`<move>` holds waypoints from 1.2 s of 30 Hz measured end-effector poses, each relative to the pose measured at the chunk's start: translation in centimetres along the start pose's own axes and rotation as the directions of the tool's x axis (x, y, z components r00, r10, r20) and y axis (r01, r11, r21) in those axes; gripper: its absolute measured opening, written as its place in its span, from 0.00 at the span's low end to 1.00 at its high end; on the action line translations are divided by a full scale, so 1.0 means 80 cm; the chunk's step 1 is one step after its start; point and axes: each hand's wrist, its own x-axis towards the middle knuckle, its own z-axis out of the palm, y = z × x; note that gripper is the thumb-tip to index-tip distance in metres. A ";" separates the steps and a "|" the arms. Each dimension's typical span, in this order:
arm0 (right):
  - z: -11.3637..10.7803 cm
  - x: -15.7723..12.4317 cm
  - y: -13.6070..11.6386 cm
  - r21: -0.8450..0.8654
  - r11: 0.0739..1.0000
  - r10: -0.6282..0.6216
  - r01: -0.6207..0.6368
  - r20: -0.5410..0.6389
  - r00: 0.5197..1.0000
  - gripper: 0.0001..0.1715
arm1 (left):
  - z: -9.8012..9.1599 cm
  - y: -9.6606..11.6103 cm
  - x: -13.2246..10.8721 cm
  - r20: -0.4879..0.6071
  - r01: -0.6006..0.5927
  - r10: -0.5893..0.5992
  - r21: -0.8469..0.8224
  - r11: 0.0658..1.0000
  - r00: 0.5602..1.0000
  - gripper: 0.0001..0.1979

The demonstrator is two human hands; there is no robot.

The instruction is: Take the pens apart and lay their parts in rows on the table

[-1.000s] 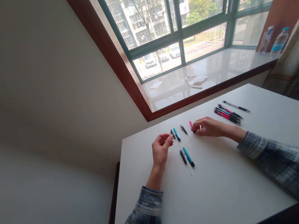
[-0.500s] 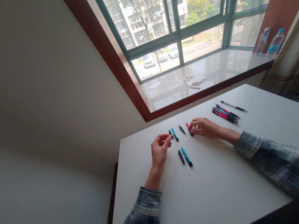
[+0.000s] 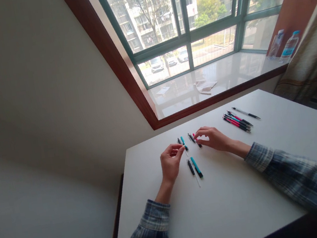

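Observation:
My left hand is closed in a pinch beside a teal-and-black pen barrel and a black pen part; whatever lies between the fingertips is too small to make out. My right hand has thumb and fingers curled together over a pink-and-black pen barrel, partly covering it. I cannot tell what its fingertips grip. Just left of them lies a black pen grip part. Nearer to me rest another teal barrel, a black pen part and a thin white refill.
On the white table, a bundle of several pens lies at the back right, beside a single clear-and-black pen. Behind the table, the window sill holds crumpled paper and two plastic bottles.
My right hand has shifted left, toward the black grip part beside the pink barrel. The thin white refill between those parts no longer shows. My left hand has barely moved, slightly rightward.

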 end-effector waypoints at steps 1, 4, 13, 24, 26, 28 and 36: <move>0.004 0.000 -0.006 0.026 1.000 0.004 -0.003 -0.020 1.000 0.09 | 0.001 0.002 -0.001 0.000 -0.035 0.035 0.026 0.999 0.999 0.13; 0.017 -0.001 -0.025 0.139 0.990 0.023 -0.015 -0.051 0.998 0.12 | 0.004 0.006 -0.002 0.028 -0.110 0.108 0.064 0.992 0.994 0.11; 0.030 -0.002 -0.044 0.451 0.875 0.200 -0.173 -0.012 0.980 0.18 | 0.006 0.012 -0.003 0.066 -0.136 0.131 0.082 0.987 0.989 0.10; 0.018 0.007 -0.019 0.194 0.974 0.159 -0.115 -0.232 0.960 0.10 | 0.008 0.014 -0.004 0.061 -0.184 0.177 0.137 0.973 0.982 0.08; 0.015 0.011 -0.003 0.085 0.986 0.165 -0.147 -0.281 0.946 0.08 | 0.008 0.013 -0.005 0.048 -0.180 0.175 0.154 0.972 0.983 0.08; 0.015 0.014 0.012 0.046 0.983 0.184 -0.179 -0.278 0.943 0.08 | 0.008 0.012 -0.007 0.045 -0.176 0.171 0.146 0.974 0.984 0.08; 0.023 0.018 0.031 0.001 0.981 0.189 -0.194 -0.223 0.956 0.08 | 0.011 0.013 -0.007 0.051 -0.176 0.170 0.145 0.974 0.984 0.08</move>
